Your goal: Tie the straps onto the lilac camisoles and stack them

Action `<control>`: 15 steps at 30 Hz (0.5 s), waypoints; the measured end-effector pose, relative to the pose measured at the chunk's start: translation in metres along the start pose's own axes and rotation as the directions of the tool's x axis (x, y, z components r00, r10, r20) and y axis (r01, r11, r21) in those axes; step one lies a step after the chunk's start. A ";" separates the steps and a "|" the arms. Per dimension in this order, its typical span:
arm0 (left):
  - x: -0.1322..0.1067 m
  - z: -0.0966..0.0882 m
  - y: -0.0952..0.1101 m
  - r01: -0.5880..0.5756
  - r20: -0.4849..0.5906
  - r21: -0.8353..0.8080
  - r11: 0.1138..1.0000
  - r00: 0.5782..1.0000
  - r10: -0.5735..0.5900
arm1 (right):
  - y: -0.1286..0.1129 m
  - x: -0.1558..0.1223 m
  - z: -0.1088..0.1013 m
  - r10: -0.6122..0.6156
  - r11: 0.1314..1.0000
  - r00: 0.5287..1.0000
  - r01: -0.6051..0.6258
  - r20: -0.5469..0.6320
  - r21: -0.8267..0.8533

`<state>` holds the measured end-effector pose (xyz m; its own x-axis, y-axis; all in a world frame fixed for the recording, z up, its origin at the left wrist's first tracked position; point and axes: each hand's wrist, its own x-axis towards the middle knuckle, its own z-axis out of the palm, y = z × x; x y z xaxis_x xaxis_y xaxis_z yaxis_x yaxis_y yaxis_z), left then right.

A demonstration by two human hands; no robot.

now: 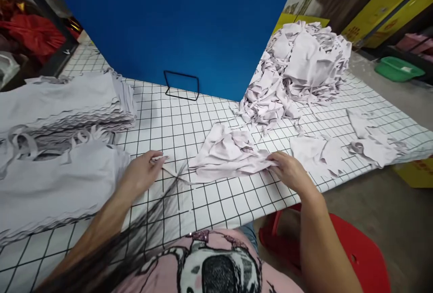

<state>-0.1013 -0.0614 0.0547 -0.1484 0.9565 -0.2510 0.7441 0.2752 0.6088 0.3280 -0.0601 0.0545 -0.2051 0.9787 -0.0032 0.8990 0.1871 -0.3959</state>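
A crumpled pale lilac-grey fabric piece (pixel 226 153) lies on the table in front of me. My left hand (pixel 144 171) is closed in a pinch on a narrow strip at the piece's left end, drawn out from the bulk. Something small and shiny shows by the left fingertips, too small to name. The right edge of the same fabric is gripped between thumb and fingers of my right hand (pixel 286 169). Beside my left arm are neat stacks of strapped garments (pixel 61 180) in the same colour. Long dark hair hangs blurred across the strip and my left forearm.
The table wears a white grid-patterned cloth (pixel 216 198). A heap of loose fabric pieces (pixel 304 63) stands at the back right, with smaller scraps (pixel 318 153) nearer. A large blue board (pixel 176 22) with a black wire stand (pixel 182 86) rises behind. A red stool (pixel 358 257) sits below right.
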 end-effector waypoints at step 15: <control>0.049 0.065 0.064 -0.128 0.038 -0.532 0.837 0.984 0.175 | -0.099 0.042 0.061 -0.372 0.908 0.923 0.384 0.101 -0.169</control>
<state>-0.0191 -0.0031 0.0325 0.0090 0.9856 -0.1690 0.2951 0.1588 0.9422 0.2067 -0.0431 0.0379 -0.5628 0.8250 0.0513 0.8025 0.5603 -0.2053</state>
